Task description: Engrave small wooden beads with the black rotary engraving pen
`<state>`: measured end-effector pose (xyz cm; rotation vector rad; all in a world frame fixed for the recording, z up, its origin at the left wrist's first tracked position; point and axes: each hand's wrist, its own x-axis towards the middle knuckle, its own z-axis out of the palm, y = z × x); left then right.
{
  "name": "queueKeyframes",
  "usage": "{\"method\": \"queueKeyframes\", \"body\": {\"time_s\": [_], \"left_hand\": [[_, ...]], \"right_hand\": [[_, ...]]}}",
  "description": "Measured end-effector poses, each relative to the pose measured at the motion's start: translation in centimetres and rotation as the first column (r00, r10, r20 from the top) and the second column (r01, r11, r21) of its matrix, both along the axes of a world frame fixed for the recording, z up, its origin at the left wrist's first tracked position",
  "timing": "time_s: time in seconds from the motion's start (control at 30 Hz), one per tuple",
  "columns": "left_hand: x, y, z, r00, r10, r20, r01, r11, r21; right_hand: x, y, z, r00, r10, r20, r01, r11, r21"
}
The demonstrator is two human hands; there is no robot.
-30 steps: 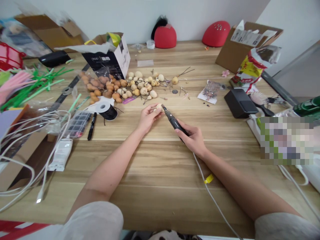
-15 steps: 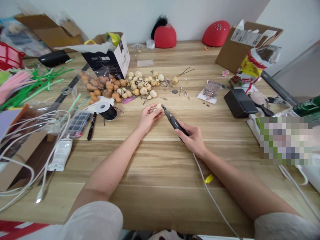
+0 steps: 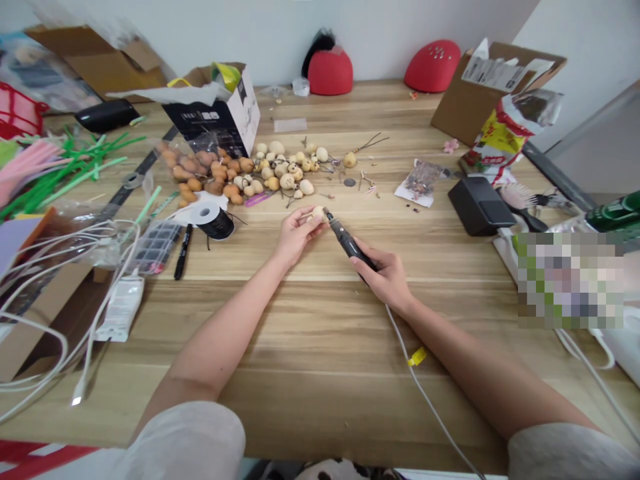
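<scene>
My left hand [image 3: 295, 233] pinches a small pale gourd [image 3: 317, 213] between thumb and fingers, just above the wooden table [image 3: 320, 347]. My right hand [image 3: 385, 277] grips a black corded rotary tool [image 3: 347, 243] like a pen. The tool's tip touches the gourd's right side. A white cord [image 3: 425, 393] with a yellow tag runs back from the tool along my right forearm.
A heap of pale and brown small gourds [image 3: 240, 173] lies beyond my hands, beside a black-and-white box [image 3: 220, 117]. A black thread spool [image 3: 215, 223], a marker [image 3: 183, 250] and white cables [image 3: 75, 300] are at the left. A black case [image 3: 480, 207] and a cardboard box [image 3: 480, 93] stand at the right.
</scene>
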<state>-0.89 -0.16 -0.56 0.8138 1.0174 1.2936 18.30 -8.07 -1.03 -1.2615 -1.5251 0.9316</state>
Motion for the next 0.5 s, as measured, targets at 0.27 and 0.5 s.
{"method": "queueKeyframes", "body": {"time_s": [0.27, 0.5], "left_hand": [[-0.01, 0.02, -0.01, 1.000, 0.001, -0.001, -0.001, 1.000, -0.014], [0.04, -0.09, 0.14, 1.000, 0.002, 0.001, -0.002, 1.000, 0.000]], "right_hand": [[0.00, -0.01, 0.00, 1.000, -0.001, -0.015, 0.001, 1.000, 0.006], [0.04, 0.01, 0.01, 1.000, 0.001, -0.004, -0.001, 1.000, -0.017]]}}
